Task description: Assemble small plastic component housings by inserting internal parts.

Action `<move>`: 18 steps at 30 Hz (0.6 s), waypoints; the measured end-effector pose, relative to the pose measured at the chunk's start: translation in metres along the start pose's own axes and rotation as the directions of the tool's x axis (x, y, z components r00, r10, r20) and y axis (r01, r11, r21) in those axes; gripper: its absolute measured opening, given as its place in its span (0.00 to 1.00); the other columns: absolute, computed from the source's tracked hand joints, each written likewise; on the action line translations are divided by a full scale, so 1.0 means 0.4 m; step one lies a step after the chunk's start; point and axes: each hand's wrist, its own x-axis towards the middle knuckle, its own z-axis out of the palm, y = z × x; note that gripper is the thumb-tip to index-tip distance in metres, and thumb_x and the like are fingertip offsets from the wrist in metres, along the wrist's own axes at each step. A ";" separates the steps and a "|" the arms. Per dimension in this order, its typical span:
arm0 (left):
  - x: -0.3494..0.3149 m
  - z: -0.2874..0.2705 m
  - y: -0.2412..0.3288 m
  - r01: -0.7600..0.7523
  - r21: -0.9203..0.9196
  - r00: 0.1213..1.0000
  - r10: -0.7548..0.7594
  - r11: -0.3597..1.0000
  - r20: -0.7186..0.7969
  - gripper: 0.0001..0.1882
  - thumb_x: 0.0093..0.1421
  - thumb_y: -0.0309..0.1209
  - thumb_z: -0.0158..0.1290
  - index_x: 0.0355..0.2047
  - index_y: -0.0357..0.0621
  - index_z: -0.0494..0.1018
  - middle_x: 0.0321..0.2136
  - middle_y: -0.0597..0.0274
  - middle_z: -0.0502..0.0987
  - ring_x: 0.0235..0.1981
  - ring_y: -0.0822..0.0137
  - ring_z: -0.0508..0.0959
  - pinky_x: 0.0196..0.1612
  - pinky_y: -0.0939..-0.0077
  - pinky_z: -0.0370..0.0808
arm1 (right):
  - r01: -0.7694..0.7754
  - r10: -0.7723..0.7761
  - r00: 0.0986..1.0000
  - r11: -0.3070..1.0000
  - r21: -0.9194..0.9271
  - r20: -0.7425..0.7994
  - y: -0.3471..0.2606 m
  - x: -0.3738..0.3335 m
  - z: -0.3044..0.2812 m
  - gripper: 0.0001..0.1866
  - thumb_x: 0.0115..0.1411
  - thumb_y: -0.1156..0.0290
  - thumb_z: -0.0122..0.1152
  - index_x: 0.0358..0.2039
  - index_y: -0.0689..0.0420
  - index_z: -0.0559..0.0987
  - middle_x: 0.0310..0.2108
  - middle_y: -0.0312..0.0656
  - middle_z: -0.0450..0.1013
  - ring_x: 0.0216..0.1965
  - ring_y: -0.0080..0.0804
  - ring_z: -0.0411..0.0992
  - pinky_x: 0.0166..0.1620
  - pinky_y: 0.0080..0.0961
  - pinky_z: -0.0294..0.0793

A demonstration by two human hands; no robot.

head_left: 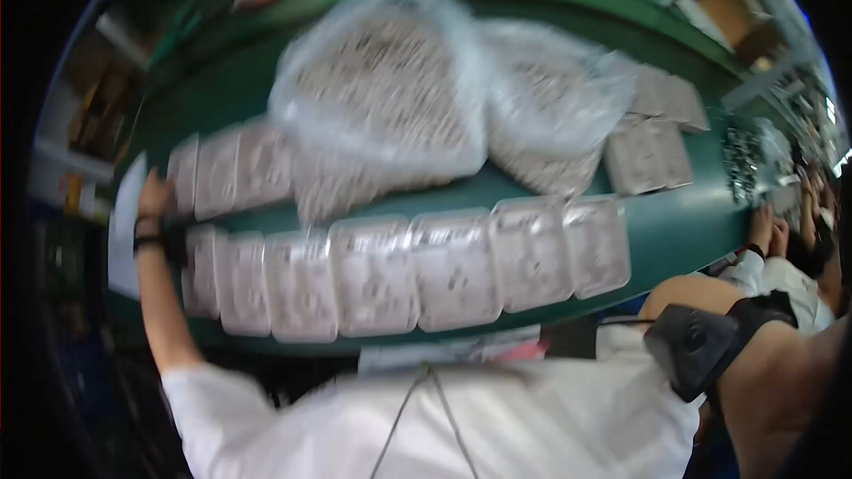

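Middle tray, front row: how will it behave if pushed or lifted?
The tray looks low and broad, so it should slide rather than tip. Its shine suggests smooth plastic, perhaps slippery to grip. Neighbouring trays sit with little or no gap, so a sideways push would probably nudge them too.

Clear bags of small pale parts: two, the big clear bag (382, 89) plus a second clear bag (555, 93) right beside it. Pale plastic trays, by group: front-row trays (373, 279), before the big clear bag, seven; left-side trays (218, 176), to its left, three; right-side trays (632, 158), off to its right, apparently four, blurry. Green table (688, 222) under it: one. White sheet (124, 231), far left of it: one. Dark small parts (740, 164), far right of it: too blurred to count.
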 end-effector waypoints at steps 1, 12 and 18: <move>-0.016 -0.054 -0.085 -0.184 -0.011 0.953 0.176 0.983 -0.248 0.27 0.55 0.34 0.49 0.54 0.39 0.59 0.50 0.41 0.65 0.50 0.46 0.67 0.53 0.61 0.64 | 0.063 -0.063 0.998 0.998 -0.002 -0.028 0.077 0.134 0.328 0.26 0.57 0.54 0.51 0.45 0.65 0.69 0.41 0.49 0.70 0.36 0.37 0.70 0.38 0.27 0.68; -0.782 -0.765 0.752 -0.275 -0.686 -0.093 0.729 -0.674 -0.679 0.08 0.56 0.35 0.51 0.34 0.48 0.76 0.34 0.65 0.76 0.32 0.68 0.76 0.39 0.76 0.70 | 0.451 -0.460 0.887 0.884 0.123 0.049 -0.013 0.225 0.427 0.23 0.57 0.56 0.51 0.44 0.62 0.70 0.40 0.45 0.71 0.35 0.32 0.70 0.36 0.23 0.68; -0.860 -0.702 0.720 -0.265 -0.589 -0.086 0.627 -0.763 -0.774 0.09 0.57 0.35 0.49 0.35 0.48 0.75 0.36 0.64 0.76 0.35 0.67 0.75 0.40 0.73 0.69 | 0.406 -0.438 0.896 0.874 0.268 0.070 0.053 0.402 0.639 0.21 0.57 0.58 0.52 0.44 0.61 0.71 0.39 0.43 0.71 0.34 0.28 0.70 0.35 0.21 0.68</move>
